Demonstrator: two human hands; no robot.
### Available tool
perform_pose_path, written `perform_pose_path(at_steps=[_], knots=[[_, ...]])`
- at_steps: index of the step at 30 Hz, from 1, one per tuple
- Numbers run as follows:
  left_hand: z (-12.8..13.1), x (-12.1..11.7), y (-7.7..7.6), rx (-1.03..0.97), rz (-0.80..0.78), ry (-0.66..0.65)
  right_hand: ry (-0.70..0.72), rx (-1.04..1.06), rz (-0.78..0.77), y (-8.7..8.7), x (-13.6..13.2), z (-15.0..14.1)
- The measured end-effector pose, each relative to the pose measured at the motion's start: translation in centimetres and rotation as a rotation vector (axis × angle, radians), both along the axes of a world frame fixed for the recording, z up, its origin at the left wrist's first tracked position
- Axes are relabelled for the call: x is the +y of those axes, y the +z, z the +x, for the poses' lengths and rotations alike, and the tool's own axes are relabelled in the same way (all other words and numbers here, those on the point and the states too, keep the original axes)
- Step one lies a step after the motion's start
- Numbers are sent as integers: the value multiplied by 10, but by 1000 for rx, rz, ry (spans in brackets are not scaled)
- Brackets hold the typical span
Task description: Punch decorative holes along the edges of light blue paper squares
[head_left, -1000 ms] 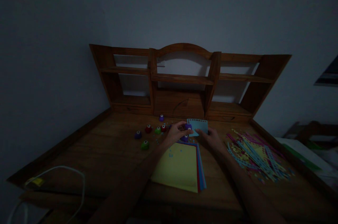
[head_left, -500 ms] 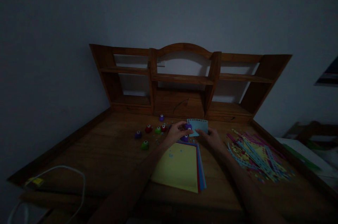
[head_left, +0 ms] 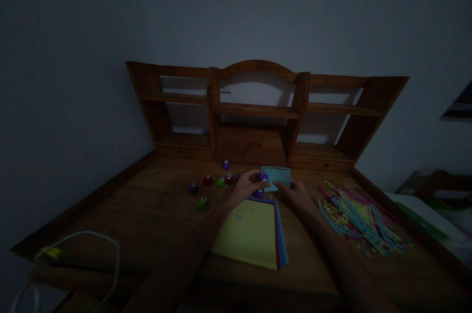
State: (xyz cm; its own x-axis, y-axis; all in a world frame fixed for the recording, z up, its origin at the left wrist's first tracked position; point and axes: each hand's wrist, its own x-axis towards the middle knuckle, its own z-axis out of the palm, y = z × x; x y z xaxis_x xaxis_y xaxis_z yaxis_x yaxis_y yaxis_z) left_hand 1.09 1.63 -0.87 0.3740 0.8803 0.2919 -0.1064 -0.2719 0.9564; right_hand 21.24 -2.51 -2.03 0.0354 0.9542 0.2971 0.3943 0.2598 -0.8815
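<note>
Our left hand (head_left: 244, 188) holds the purple punch (head_left: 262, 176), our right hand (head_left: 298, 196) the blue paper (head_left: 278, 175); we need its edge straight.

Beyond the yellow sheet (head_left: 245, 236), our left hand (head_left: 246, 187) partly covers the purple punch (head_left: 263, 176), and we cannot make out its slot. The fingertips of our right hand (head_left: 295, 193) are hidden under the blue card (head_left: 277, 175). The sheets below the yellow sheet show only as margins, too overlapped to count. Right of it, the dim paper strips (head_left: 356, 214) blur together; left of it, the white cable (head_left: 86, 232) leaves the bottom edge.
</note>
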Motion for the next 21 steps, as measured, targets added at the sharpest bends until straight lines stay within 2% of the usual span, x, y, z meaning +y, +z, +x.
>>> perform_pose_path(at_steps=[9, 15, 21], knots=[[0, 3, -3, -40, -20, -39, 47, 36, -25, 4, 0, 0], [0, 1, 0, -52, -84, -44, 45, 20, -9, 1, 1, -1], [-3, -1, 1, -42, -87, -64, 67, -24, -11, 6, -2, -1]])
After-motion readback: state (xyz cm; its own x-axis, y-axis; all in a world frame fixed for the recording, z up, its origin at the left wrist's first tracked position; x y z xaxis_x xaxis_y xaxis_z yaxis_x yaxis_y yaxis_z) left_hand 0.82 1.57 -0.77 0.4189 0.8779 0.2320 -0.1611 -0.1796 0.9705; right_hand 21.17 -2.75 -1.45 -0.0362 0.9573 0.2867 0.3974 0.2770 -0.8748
